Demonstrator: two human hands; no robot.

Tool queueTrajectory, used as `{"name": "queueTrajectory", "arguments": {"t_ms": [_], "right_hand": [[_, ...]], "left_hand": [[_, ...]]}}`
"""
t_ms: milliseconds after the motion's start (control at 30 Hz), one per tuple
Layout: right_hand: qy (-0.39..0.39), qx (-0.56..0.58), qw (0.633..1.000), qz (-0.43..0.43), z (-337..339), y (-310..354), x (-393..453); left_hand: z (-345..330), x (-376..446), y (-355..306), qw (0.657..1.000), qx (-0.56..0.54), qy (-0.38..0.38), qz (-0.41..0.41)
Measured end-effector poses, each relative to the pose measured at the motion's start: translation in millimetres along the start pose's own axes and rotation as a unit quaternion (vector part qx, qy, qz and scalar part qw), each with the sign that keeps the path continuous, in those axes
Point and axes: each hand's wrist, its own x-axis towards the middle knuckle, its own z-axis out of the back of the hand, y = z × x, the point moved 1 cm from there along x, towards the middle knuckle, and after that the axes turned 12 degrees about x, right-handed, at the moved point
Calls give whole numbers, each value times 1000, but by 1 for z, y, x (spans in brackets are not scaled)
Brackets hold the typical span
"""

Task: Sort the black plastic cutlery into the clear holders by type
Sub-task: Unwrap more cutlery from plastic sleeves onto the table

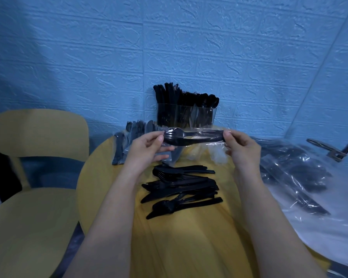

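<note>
Over yellow table (113, 177), two hands (149, 146) (242, 146) pinch one wrapped cutlery packet (193, 136).

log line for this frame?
step: unwrapping | left hand, right hand: pinch wrapped cutlery pack | clear holder: part filled

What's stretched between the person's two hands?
A clear-wrapped cutlery pack, fork showing, spans from the left hand to the right hand, each pinching one end, in the head view.

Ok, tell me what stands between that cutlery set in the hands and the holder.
Its clear wrapper: the cutlery set, pinched by the left hand and right hand, is sealed inside. Otherwise the air path back to the holder looks clear.
</note>
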Motion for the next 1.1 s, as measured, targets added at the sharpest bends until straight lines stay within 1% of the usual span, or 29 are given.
{"name": "queueTrajectory", "arguments": {"t_ms": [133, 233, 367, 500, 567, 667, 800, 933, 1000, 1100], "right_hand": [[17, -46, 999, 16, -1, -3, 0], [48, -74, 996, 10, -2, -3, -2], [98, -92, 990, -39, -4, -3, -5], [142, -59, 985, -79, -4, -2, -6], [130, -58, 988, -66, -3, -1, -6], [111, -47, 991, -60, -3, 1, -6], [132, -43, 988, -72, -6, 1, -8], [131, -38, 988, -75, -7, 2, -9], [120, -38, 989, -72, -5, 1, -7], [96, -21, 992, -74, -4, 1, -6]], "left_hand": [[1, 2, 3, 1000, -12, -23, -1], [4, 3, 7, 997, 8, -72, -6], [6, 9, 10, 984, 76, -160, -34], [6, 9, 12, 981, 79, -173, -36], [7, 8, 12, 982, 68, -172, -37], [7, 6, 11, 983, 11, -182, -34], [8, 6, 11, 977, -35, -209, -21], [10, 5, 11, 970, -63, -233, -18], [13, 5, 13, 963, -81, -255, -10], [19, 7, 15, 944, -129, -304, 8]]}}
